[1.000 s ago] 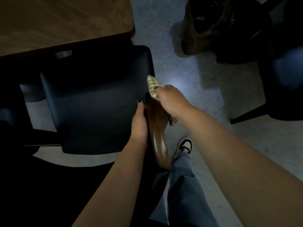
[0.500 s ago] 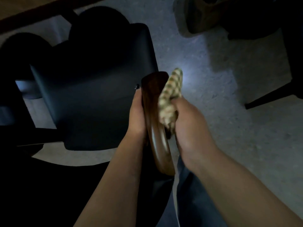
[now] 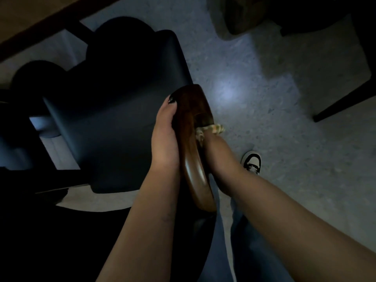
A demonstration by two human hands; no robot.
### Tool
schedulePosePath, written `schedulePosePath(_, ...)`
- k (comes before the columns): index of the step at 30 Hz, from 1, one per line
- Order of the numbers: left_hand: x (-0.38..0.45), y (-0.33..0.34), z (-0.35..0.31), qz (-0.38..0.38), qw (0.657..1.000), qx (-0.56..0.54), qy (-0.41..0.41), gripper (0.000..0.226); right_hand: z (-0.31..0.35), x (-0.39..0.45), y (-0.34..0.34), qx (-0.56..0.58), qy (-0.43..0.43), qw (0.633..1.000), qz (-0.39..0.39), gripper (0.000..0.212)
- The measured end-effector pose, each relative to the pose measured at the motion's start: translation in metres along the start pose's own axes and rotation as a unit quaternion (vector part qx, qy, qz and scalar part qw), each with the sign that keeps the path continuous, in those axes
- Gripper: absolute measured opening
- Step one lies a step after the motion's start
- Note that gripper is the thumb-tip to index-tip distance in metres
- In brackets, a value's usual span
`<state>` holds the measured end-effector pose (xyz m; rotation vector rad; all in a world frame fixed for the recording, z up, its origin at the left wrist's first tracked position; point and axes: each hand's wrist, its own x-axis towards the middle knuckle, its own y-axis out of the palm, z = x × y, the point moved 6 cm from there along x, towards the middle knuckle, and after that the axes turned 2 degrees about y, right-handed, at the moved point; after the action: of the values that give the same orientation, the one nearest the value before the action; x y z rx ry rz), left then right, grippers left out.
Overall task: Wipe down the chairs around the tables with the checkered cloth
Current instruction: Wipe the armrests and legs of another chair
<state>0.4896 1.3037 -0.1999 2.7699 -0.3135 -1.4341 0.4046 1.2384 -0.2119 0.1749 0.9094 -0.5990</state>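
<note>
While left hand steadies the armrest, right hand wipes — checkered cloth.

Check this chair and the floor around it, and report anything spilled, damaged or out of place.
Nothing stands out. The left hand steadies the wooden armrest while the right hand holds the checkered cloth against its outer side. The dark seat looks intact, and the floor shows no spill. The shadowed areas are too dark to judge.
</note>
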Motion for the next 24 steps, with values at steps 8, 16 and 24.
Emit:
schedulePosePath(8,0.007,0.022,-0.032,-0.02,0.959,0.283,0.002,0.054,0.016,-0.077,-0.005,0.206,-0.045,0.978,-0.002,0.036)
schedulePosePath(16,0.01,0.046,-0.051,-0.017,0.91,0.41,0.054,0.02,0.015,-0.064,-0.034,0.315,-0.078,0.942,-0.082,0.046)
schedulePosePath(24,0.016,0.07,-0.059,-0.017,0.912,0.404,0.068,0.036,0.063,0.031,-0.022,0.172,-0.151,0.97,-0.086,0.029)
